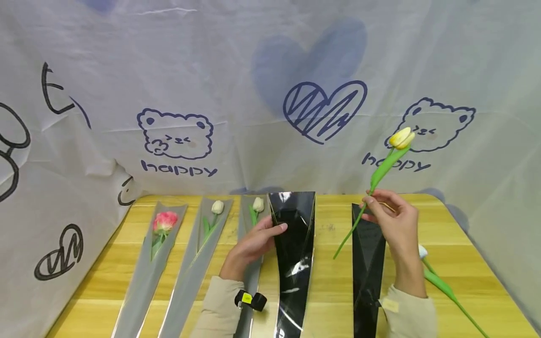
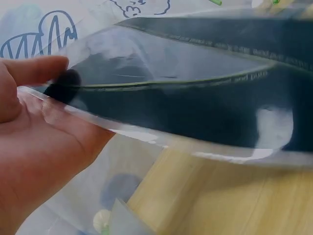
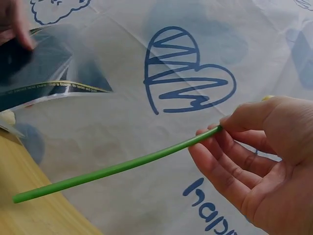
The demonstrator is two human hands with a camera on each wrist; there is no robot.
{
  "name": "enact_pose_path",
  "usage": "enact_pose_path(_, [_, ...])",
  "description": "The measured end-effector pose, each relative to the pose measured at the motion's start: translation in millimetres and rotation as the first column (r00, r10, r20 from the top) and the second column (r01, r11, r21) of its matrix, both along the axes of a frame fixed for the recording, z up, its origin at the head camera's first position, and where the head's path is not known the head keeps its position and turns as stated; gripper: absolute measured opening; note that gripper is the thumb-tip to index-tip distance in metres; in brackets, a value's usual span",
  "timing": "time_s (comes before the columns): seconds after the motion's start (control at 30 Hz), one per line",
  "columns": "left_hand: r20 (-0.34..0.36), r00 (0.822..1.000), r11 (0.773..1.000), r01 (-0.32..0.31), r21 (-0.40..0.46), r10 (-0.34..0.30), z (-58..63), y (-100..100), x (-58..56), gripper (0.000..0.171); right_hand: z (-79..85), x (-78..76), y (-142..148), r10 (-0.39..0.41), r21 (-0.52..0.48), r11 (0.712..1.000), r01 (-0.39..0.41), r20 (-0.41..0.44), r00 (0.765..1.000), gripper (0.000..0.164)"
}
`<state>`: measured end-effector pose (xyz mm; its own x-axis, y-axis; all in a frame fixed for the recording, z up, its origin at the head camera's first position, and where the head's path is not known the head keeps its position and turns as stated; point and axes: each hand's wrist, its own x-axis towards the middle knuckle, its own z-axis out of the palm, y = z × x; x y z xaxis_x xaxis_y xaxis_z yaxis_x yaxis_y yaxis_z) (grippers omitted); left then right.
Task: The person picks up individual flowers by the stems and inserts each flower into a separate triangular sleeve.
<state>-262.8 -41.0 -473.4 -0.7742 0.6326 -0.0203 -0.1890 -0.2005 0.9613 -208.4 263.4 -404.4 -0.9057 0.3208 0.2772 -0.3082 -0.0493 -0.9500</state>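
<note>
My left hand [image 1: 256, 244] pinches the upper edge of a black flower sleeve [image 1: 294, 263], thumb on its front, and holds it up off the table. In the left wrist view the sleeve [image 2: 205, 115] has a clear edge and gold lettering. With thumb and fingertips, my right hand [image 1: 397, 223] grips a yellow tulip [image 1: 401, 138] by its green stem [image 3: 122, 169]. The bloom points up and the stem's lower end slants down toward the left. Between the hands there is a gap; the tulip is outside the sleeve.
Three sleeved flowers lie at left: a pink flower [image 1: 165, 222] and two white tulips, one tulip [image 1: 217, 207] in the middle. Another black sleeve [image 1: 367, 272] lies under my right arm. A loose pale tulip [image 1: 441, 285] lies at right. A printed cloth [image 1: 253, 94] hangs behind the wooden table [image 1: 331, 291].
</note>
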Motion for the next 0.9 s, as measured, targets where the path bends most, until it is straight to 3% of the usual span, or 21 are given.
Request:
enact_pose_path(0.23, [0.068, 0.996, 0.997, -0.067, 0.025, 0.066, -0.5, 0, 0.7, 0.023, -3.0, -2.4, -6, 0.002, 0.026, 1.0, -0.003, 0.043, 0.999, 0.016])
enact_pose_path(0.43, [0.034, 0.993, 0.993, -0.116, 0.013, 0.115, -0.6, 4, -1.8, 0.016, 0.1, -4.1, -10, -0.017, -0.007, 1.0, 0.018, 0.048, 0.999, 0.016])
enact_pose_path(0.57, [-0.061, 0.981, 0.98, -0.19, -0.055, 0.186, -4.5, 9, -3.1, 0.02, 2.4, -4.5, -13, -0.044, -0.076, 0.996, 0.045, 0.011, 0.999, 0.017])
enact_pose_path(0.73, [-0.196, 0.939, 0.943, -0.309, -0.122, 0.282, -10.6, 14, -3.6, 0.018, 3.3, -5.9, -19, -0.117, -0.161, 0.981, 0.108, -0.052, 0.992, 0.018])
enact_pose_path(0.8, [-0.223, 0.932, 0.936, -0.32, -0.145, 0.285, -12.1, 15, -3.3, 0.014, 2.8, -6.5, -22, -0.154, -0.165, 0.976, 0.139, -0.077, 0.985, 0.019])
enact_pose_path(0.9, [-0.247, 0.933, 0.935, -0.308, -0.174, 0.261, -13.7, 14, -2.5, 0.021, 2.1, -8.1, -25, -0.197, -0.185, 0.967, 0.174, -0.115, 0.974, 0.021])
